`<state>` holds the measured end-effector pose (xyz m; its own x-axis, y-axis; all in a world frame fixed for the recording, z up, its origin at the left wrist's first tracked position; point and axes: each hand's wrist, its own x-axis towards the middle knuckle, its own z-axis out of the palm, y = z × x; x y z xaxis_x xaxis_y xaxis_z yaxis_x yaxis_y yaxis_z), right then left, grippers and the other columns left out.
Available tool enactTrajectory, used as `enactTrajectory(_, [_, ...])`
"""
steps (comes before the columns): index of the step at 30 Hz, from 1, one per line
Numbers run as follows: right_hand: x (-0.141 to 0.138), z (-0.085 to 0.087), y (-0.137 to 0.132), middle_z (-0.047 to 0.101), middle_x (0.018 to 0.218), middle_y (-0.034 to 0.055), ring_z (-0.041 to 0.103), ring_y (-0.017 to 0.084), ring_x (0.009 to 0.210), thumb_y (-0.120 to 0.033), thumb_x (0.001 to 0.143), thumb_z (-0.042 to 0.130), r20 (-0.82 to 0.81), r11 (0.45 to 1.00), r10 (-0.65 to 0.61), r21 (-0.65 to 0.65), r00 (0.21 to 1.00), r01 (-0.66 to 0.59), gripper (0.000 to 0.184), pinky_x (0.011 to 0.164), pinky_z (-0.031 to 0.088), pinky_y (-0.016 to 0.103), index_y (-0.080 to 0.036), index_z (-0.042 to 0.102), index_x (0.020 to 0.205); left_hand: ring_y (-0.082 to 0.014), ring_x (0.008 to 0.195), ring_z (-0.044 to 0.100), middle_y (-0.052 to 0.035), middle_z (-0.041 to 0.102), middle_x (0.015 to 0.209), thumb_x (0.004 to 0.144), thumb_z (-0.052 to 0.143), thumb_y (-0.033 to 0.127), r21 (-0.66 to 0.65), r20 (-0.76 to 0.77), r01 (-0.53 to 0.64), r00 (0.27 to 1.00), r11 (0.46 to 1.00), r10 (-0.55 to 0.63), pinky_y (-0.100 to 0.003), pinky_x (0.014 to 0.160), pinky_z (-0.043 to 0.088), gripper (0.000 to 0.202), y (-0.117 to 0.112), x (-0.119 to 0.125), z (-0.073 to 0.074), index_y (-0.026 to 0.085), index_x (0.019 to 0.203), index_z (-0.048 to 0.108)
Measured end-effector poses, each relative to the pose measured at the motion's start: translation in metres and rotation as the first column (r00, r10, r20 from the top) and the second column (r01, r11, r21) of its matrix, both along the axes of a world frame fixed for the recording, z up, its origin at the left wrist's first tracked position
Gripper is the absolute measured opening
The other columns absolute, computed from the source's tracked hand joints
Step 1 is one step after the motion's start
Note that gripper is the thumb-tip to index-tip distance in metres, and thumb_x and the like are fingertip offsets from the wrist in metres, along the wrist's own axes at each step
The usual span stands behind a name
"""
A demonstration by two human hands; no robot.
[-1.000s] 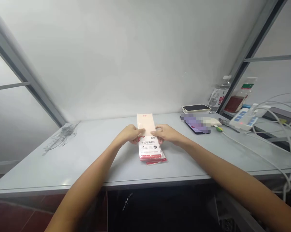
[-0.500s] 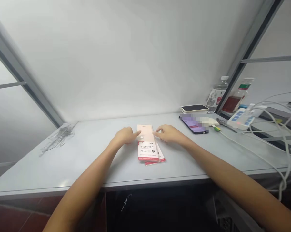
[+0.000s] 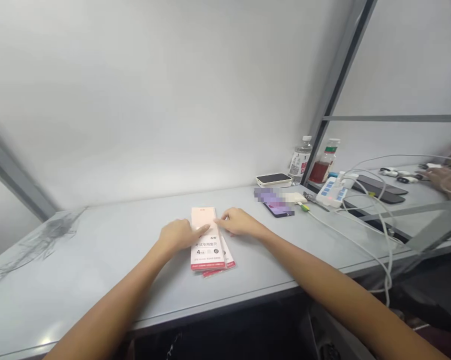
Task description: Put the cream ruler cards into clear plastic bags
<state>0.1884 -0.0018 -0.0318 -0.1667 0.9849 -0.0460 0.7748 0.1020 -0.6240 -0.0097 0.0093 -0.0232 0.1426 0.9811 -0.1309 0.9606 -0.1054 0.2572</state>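
Observation:
Two flat ruler set packets lie stacked on the desk, white and pale pink with red lower bands. The upper ruler set packet [image 3: 207,255] covers most of the lower one [image 3: 230,262], which pokes out askew at the lower right. My left hand [image 3: 177,234] is at the left edge, its thumb across the upper packet's face and its other fingers curled, partly hidden. At the opposite edge, my right hand [image 3: 236,221] has thumb and forefinger bent together against the packet's side. Its remaining fingers are tucked behind.
To the right are a purple-screened phone [image 3: 274,204], a pale-cased phone [image 3: 274,180], a clear bottle [image 3: 299,161] and a bottle of red liquid [image 3: 323,162]. White cables run from a power strip [image 3: 332,191]. Another person's hand [image 3: 445,179] is beyond the divider.
The view has swung to the right, bringing another person's hand into sight. My left thumb has slid further over the upper packet. My right hand stays at the packet's right edge.

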Motion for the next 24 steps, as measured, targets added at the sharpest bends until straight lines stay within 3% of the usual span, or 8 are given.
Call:
enactTrajectory(4, [-0.001,-0.002,0.002,0.064,0.056,0.0026,0.059,0.014,0.047,-0.049,0.080,0.047,-0.067,0.999,0.016,-0.036,0.998,-0.019,0.037,0.053,0.042,0.025,-0.016,0.061,0.073,-0.0230,0.057,0.058,-0.0109,0.063,0.066,0.062,0.035,0.077,-0.010,-0.029,0.016,0.999,1.000,-0.016,-0.030,0.051,0.036,0.062,-0.001,0.001,0.000,0.018,0.060,0.054])
enactTrajectory(9, [0.001,-0.006,0.007,0.063,0.055,0.0005,0.057,0.012,0.043,-0.049,0.080,0.049,-0.102,1.000,-0.023,0.009,0.995,0.024,0.034,0.053,0.041,0.024,-0.017,0.059,0.083,-0.0224,0.057,0.057,-0.0111,0.064,0.070,0.067,0.031,0.075,0.015,0.008,-0.024,1.000,1.000,0.024,-0.031,0.050,0.036,0.061,0.001,-0.003,0.008,0.018,0.060,0.052])
enactTrajectory(15, [0.004,-0.010,0.013,0.057,0.054,-0.0006,0.049,0.010,0.043,-0.051,0.081,0.043,-0.198,0.981,-0.053,0.172,0.979,0.088,0.036,0.048,0.035,0.023,-0.017,0.055,0.073,-0.0215,0.059,0.055,-0.0085,0.062,0.069,0.075,0.026,0.068,0.149,0.047,-0.034,0.999,0.988,0.027,-0.030,0.051,0.033,0.056,0.003,-0.003,0.006,0.019,0.063,0.049])
enactTrajectory(19, [0.005,-0.013,0.020,0.048,0.051,-0.0029,0.042,0.010,0.047,-0.048,0.080,0.042,-0.253,0.931,-0.060,0.335,0.966,0.146,0.038,0.048,0.031,0.022,-0.018,0.048,0.058,-0.0179,0.055,0.051,-0.0055,0.058,0.064,0.078,0.022,0.066,0.228,0.106,-0.055,0.994,0.972,0.032,-0.027,0.050,0.028,0.054,0.005,-0.005,0.003,0.020,0.060,0.044])
enactTrajectory(24, [0.011,-0.014,0.025,0.037,0.049,-0.0037,0.035,0.011,0.048,-0.047,0.082,0.037,-0.261,0.884,-0.079,0.427,0.962,0.189,0.039,0.049,0.029,0.023,-0.020,0.038,0.054,-0.0136,0.050,0.040,-0.0003,0.045,0.054,0.081,0.024,0.059,0.320,0.226,-0.057,0.974,0.946,-0.018,-0.025,0.049,0.023,0.049,0.016,-0.016,0.000,0.020,0.055,0.036])
